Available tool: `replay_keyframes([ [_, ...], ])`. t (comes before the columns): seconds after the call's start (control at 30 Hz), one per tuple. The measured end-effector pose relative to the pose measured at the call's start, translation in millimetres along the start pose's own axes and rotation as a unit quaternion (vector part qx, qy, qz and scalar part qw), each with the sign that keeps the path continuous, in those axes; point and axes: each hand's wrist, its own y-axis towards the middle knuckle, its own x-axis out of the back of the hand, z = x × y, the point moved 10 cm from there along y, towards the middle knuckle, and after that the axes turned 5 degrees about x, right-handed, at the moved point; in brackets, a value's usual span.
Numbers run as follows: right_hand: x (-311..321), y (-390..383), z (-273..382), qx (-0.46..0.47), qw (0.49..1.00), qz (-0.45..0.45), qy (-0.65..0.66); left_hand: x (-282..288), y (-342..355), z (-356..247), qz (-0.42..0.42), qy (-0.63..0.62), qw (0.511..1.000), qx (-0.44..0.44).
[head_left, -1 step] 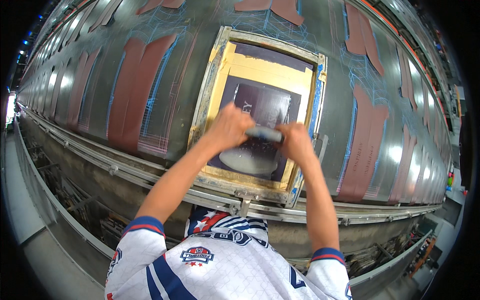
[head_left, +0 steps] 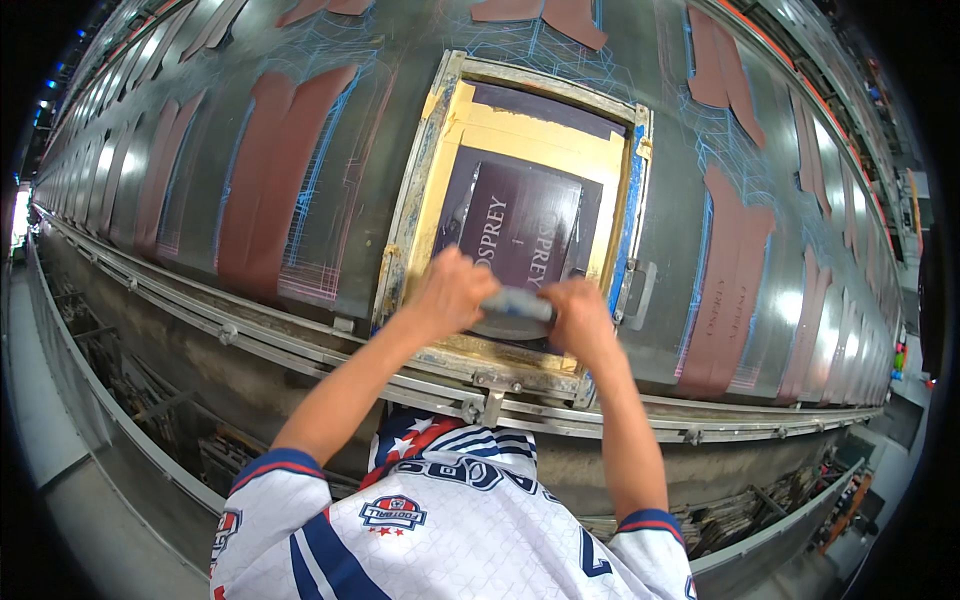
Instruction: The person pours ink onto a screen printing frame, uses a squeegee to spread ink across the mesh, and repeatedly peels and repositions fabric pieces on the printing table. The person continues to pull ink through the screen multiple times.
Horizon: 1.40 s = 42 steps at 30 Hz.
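Observation:
Both of my hands hold a squeegee (head_left: pixel 518 304) by its grey handle, slightly blurred, over the near part of a screen-printing frame (head_left: pixel 412 190). My left hand (head_left: pixel 450 292) is closed round the handle's left end. At its right end, the fingers of my right hand (head_left: pixel 580 315) are wrapped likewise. Yellow tape (head_left: pixel 540 140) borders the dark mesh (head_left: pixel 515 205), on which pale lettering shows beyond the squeegee. The squeegee's blade and the near end of the mesh are partly hidden by the handle and my hands.
Maroon cut panels (head_left: pixel 282 180) lie in rows on the long dark table (head_left: pixel 390 130), with blue and pink lines around them. Another panel pair (head_left: pixel 728 300), with dark lettering, lies right of the frame. A metal rail (head_left: pixel 640 422) with clamps runs along the near edge.
My hands and the squeegee have come nearer to my body along the mesh. The lettering beyond it shows more plainly, and the pale patch near the front is mostly covered or gone.

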Motion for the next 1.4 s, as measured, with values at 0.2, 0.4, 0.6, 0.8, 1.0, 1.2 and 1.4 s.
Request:
replay_keyframes([
  [0.2, 50.0, -30.1, -18.7, -0.092, 0.977, -0.109, 0.158, -2.8, -21.7, -8.7, 0.017, -0.004, 1.0, -0.007],
  [0.4, 54.9, -75.7, -174.0, -0.409, 0.869, -0.276, 0.027, 34.5, 79.7, 42.1, -0.067, -0.029, 0.997, -0.013],
  [0.6, 53.8, -76.9, -161.0, -0.36, 0.861, -0.345, 0.096, 37.2, 139.8, 81.6, -0.052, -0.037, 0.998, -0.006],
  [0.8, 99.0, -64.3, -130.9, -0.361, 0.867, -0.336, 0.073, 25.1, 28.8, 19.9, -0.102, -0.008, 0.995, -0.001],
  [1.0, 58.7, -21.8, -97.5, -0.34, 0.859, -0.364, 0.119, 39.6, -109.4, 1.1, -0.144, 0.066, 0.987, 0.026],
  [1.2, -13.0, 11.2, -110.9, -0.346, 0.86, -0.339, 0.161, 39.3, -89.5, 79.4, -0.016, 0.02, 0.998, 0.057],
  [1.4, -4.4, 24.7, -91.8, -0.369, 0.853, -0.334, 0.158, 37.9, -68.6, 116.4, 0.023, -0.034, 0.997, 0.065],
])
